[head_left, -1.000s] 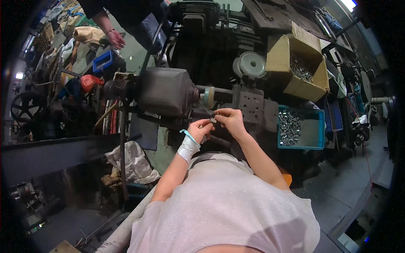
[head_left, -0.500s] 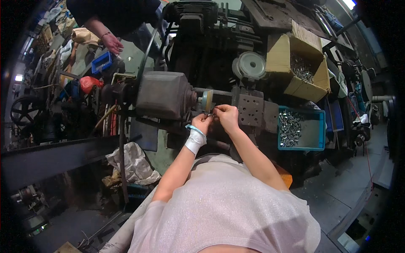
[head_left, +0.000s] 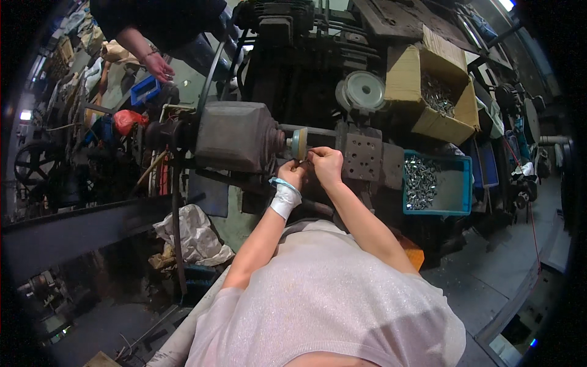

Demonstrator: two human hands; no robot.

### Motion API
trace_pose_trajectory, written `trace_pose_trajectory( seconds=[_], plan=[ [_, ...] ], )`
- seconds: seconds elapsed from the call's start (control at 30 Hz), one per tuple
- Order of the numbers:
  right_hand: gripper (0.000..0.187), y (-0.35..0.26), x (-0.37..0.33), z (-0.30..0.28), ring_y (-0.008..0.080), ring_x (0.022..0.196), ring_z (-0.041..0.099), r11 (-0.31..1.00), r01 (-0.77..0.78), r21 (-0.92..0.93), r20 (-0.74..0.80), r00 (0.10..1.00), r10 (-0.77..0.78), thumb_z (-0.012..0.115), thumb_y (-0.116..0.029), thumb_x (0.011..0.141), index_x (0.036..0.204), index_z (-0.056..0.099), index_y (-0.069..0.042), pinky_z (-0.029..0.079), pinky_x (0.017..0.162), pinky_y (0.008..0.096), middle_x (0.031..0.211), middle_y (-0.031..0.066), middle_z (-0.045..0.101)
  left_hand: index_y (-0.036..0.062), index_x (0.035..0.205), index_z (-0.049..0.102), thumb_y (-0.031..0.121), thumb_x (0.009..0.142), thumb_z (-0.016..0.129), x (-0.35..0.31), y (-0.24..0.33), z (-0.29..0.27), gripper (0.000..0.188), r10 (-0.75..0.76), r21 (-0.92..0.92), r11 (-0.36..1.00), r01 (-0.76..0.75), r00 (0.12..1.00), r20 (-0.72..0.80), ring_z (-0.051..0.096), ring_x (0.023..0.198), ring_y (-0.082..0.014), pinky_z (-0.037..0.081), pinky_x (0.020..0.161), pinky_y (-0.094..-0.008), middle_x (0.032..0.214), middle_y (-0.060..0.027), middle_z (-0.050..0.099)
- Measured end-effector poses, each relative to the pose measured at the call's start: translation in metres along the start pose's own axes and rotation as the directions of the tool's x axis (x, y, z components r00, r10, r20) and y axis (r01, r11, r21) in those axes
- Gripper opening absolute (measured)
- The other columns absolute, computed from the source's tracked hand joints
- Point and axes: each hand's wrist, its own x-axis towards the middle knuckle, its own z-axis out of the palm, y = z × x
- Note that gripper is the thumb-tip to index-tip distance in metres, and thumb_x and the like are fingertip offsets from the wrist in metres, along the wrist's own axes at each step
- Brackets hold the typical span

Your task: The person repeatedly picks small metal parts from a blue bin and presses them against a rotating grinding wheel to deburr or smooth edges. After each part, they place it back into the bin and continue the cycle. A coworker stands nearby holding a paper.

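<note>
Both my hands meet right beside the grinding wheel (head_left: 299,144), a pale disc with a yellowish rim on the spindle of a dark machine housing (head_left: 235,136). My left hand (head_left: 293,173), its wrist wrapped in white with a light-blue band, has its fingers closed just below the wheel. My right hand (head_left: 328,165) is bent into a pinch at the wheel's right side, its fingertips almost touching the left ones. Whatever sits between the fingers is too small and covered to name. To the right, a teal bin (head_left: 452,191) holds many small shiny metal parts (head_left: 419,185).
A cardboard box (head_left: 403,76) with more metal pieces stands at the far right. Right of the wheel is a drilled metal block (head_left: 363,157), with a round disc (head_left: 365,90) behind it. At the far left another person's hand (head_left: 159,67) hangs near a blue crate (head_left: 145,90).
My hands have moved slightly up toward the wheel, the right one most. The other person's hand has shifted a little left and down.
</note>
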Motion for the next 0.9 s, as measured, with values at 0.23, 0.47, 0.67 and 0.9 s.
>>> trace_pose_trajectory(
  seconds=[0.23,0.47,0.67,0.9],
  plan=[
    [0.013,-0.042,-0.030,-0.026,0.0058,0.048,0.050,0.981,-0.107,0.163,0.170,0.982,0.079,0.060,-0.004,0.073,0.083,0.062,0.004,0.034,0.039,0.0173,0.061,0.0048,0.058,0.0012,0.078,0.057,0.020,0.082,0.056,-0.021,0.007,-0.017,0.019,-0.018,-0.075,0.997,0.028,0.991,0.131,0.048,0.048,-0.0067,0.037,0.041,-0.0195,0.063,-0.0013,0.054],
    [0.014,-0.029,-0.038,-0.038,0.0053,0.053,0.050,0.932,-0.176,0.317,0.379,0.924,0.046,0.059,-0.005,0.075,0.086,0.063,0.002,0.036,0.042,0.0170,0.065,0.0034,0.058,0.0044,0.082,0.053,0.028,0.082,0.055,-0.021,-0.007,-0.032,0.024,-0.284,-0.358,0.785,0.506,0.807,0.518,0.049,0.047,-0.0094,0.037,0.040,-0.0200,0.066,-0.0012,0.052],
    [0.017,-0.023,-0.035,-0.028,0.0066,0.052,0.053,0.954,-0.246,0.172,0.221,0.953,0.206,0.061,-0.008,0.073,0.085,0.062,0.004,0.038,0.042,0.0188,0.063,0.0043,0.058,0.0021,0.085,0.057,0.019,0.081,0.057,-0.014,-0.017,-0.023,0.017,-0.163,-0.111,0.975,0.192,0.961,0.225,0.048,0.052,-0.0080,0.038,0.046,-0.0207,0.066,-0.0005,0.054],
    [0.015,-0.017,-0.017,-0.011,0.0067,0.048,0.051,0.999,-0.036,-0.018,0.095,0.995,0.038,0.061,-0.007,0.073,0.083,0.062,0.004,0.038,0.040,0.0189,0.063,0.0059,0.059,-0.0023,0.080,0.060,0.014,0.079,0.057,0.003,-0.018,-0.011,0.017,-0.070,0.002,0.998,0.070,0.996,0.061,0.046,0.053,-0.0066,0.035,0.049,-0.0195,0.066,-0.0006,0.057]
  ],
)
